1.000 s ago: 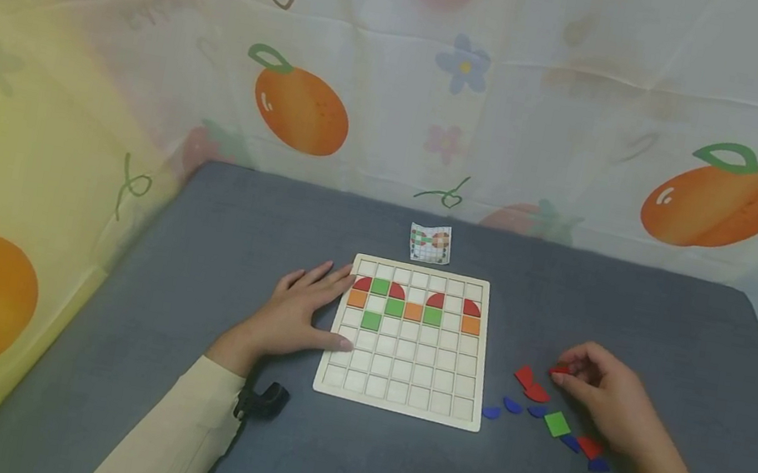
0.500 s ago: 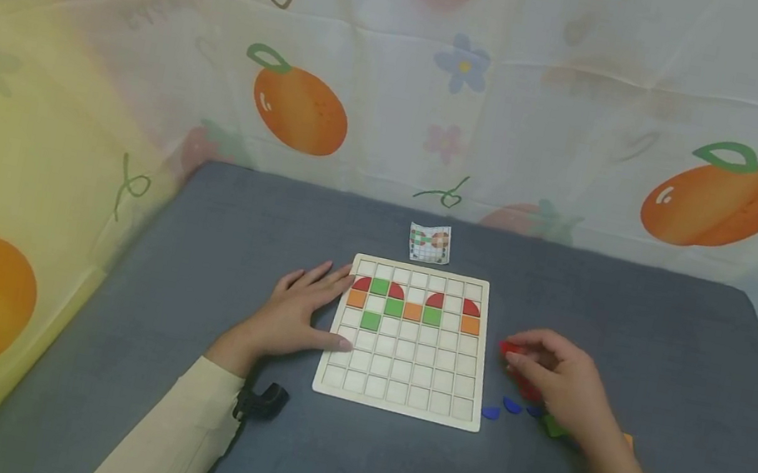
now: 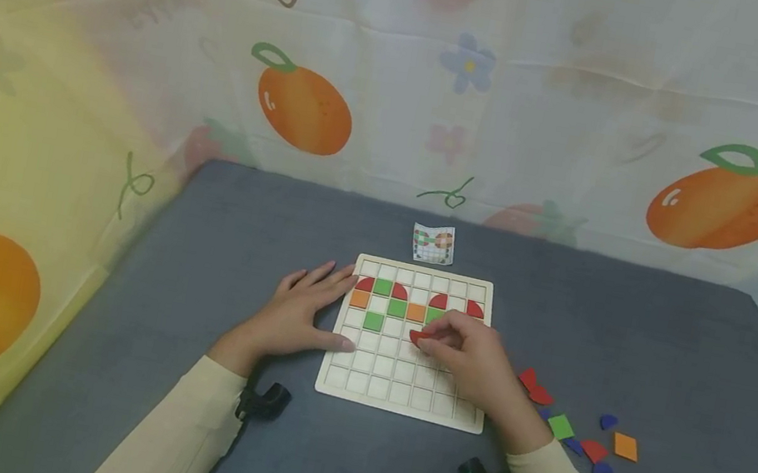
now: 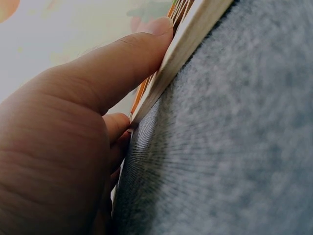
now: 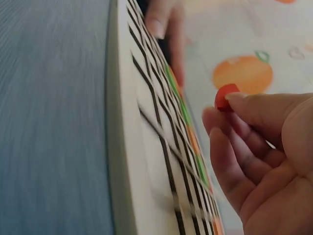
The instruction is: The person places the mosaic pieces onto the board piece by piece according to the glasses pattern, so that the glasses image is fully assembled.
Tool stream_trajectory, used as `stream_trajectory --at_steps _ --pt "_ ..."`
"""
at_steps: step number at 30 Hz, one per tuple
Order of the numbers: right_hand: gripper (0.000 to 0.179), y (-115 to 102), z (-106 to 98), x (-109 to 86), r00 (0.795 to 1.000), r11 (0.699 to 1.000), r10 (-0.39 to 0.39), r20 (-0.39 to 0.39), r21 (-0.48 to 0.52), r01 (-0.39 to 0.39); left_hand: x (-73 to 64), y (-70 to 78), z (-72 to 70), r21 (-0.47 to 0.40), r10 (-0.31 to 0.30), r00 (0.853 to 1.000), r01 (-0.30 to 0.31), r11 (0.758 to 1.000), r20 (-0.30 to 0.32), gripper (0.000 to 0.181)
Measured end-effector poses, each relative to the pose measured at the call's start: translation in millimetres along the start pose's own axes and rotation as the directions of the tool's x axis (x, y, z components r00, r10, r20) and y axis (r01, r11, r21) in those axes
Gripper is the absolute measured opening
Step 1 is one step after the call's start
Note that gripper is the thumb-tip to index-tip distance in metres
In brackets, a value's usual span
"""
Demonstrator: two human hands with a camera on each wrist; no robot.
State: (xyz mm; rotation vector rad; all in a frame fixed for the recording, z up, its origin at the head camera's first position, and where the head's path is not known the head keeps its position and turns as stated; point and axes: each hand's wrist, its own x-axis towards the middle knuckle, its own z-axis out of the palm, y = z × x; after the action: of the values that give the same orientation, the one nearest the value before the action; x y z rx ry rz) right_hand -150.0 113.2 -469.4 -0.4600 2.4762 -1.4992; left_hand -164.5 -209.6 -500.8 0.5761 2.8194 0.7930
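Note:
A pale wooden grid board (image 3: 397,409) lies on the table, with red, green and orange pieces set in its upper rows. My left hand (image 3: 302,316) rests at the board's left edge with fingers spread; its thumb (image 4: 142,46) lies over the rim in the left wrist view. Between thumb and fingertips my right hand (image 3: 474,363) pinches a red rounded tile (image 5: 226,97), holding it over the middle of the board. That hand covers some of the right-hand cells in the head view.
Right of the board lie loose pieces: red ones (image 3: 540,393), a green square (image 3: 560,427), an orange square (image 3: 625,446) and several blue ones (image 3: 608,422). A small printed pattern card (image 3: 433,244) sits behind the board. A patterned cloth (image 3: 387,103) hangs behind the grey table (image 3: 261,216).
My right hand has carried the red tile leftward from the loose pieces to above the board. The left hand has stayed at the board's left edge.

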Motion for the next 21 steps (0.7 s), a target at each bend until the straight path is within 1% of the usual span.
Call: stream_trajectory --at_steps 4,6,13,17,21 --pt "0.007 -9 21 14.0 0.999 0.999 -0.029 0.026 -0.025 0.03 0.5 -2.0 0.9 0.006 0.004 1.0 -0.004 1.0 0.0 0.111" --pt "0.005 -13 30 20.2 0.999 0.999 -0.03 0.03 -0.029 0.031 0.8 -3.0 1.2 0.003 0.009 1.0 -0.009 1.0 -0.002 0.111" --pt "0.005 -28 55 39.1 0.999 0.999 0.005 0.033 -0.048 -0.003 1.8 -4.8 1.5 0.003 0.022 1.0 -0.022 1.0 -0.01 0.11" --pt "0.006 -37 66 50.3 0.999 0.996 0.028 0.03 -0.081 -0.025 1.3 -4.7 0.8 -0.008 0.032 0.999 -0.032 0.999 -0.01 0.109" --pt "0.008 -39 74 59.5 0.998 0.99 0.058 0.036 -0.133 -0.053 1.2 -4.2 0.8 -0.017 0.039 0.999 -0.039 0.999 -0.013 0.108"
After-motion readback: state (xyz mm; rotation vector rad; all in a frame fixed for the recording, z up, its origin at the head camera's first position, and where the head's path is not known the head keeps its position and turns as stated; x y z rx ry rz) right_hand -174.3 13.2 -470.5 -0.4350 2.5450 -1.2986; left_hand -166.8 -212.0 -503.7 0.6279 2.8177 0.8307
